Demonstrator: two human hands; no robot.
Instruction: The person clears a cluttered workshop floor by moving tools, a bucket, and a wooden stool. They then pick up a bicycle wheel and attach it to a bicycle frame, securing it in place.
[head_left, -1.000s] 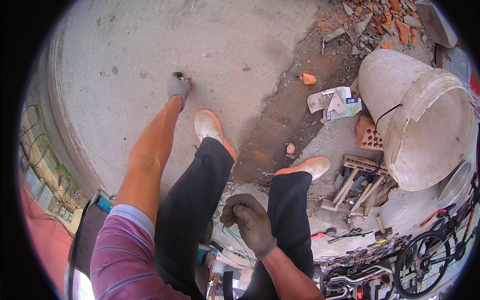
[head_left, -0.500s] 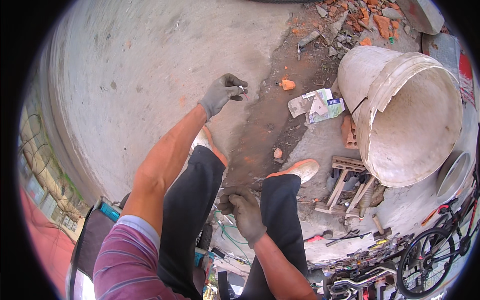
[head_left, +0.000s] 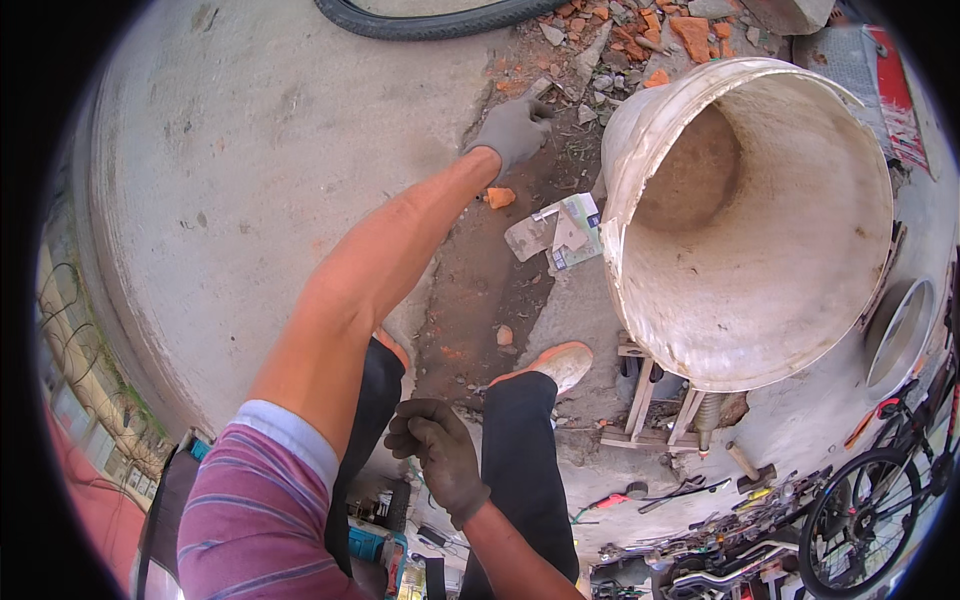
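Note:
My left hand (head_left: pixel 512 132), in a grey work glove, reaches out over the strip of dirt beside the concrete. Its back faces up and its fingers curl downward, hiding anything in them. Just beyond the fingers lies a small grey block (head_left: pixel 540 88), and an orange brick chunk (head_left: pixel 500 198) sits below the wrist. My right hand (head_left: pixel 440 458), gloved too, hovers between my knees with its fingers curled in; what they hold, if anything, is hidden.
A large, chipped white bucket (head_left: pixel 770 240) lies on its side at the right. A crumpled carton (head_left: pixel 560 232) rests beside it. A black tyre (head_left: pixel 430 22) and brick rubble (head_left: pixel 640 40) are at the far side. Near right are a hammer (head_left: pixel 755 478), many tools and a bicycle (head_left: pixel 865 515).
My left hand has moved forward and right from over the concrete to the dirt; the small white-and-red thing in its fingers no longer shows. The view has shifted, bringing in more tyre.

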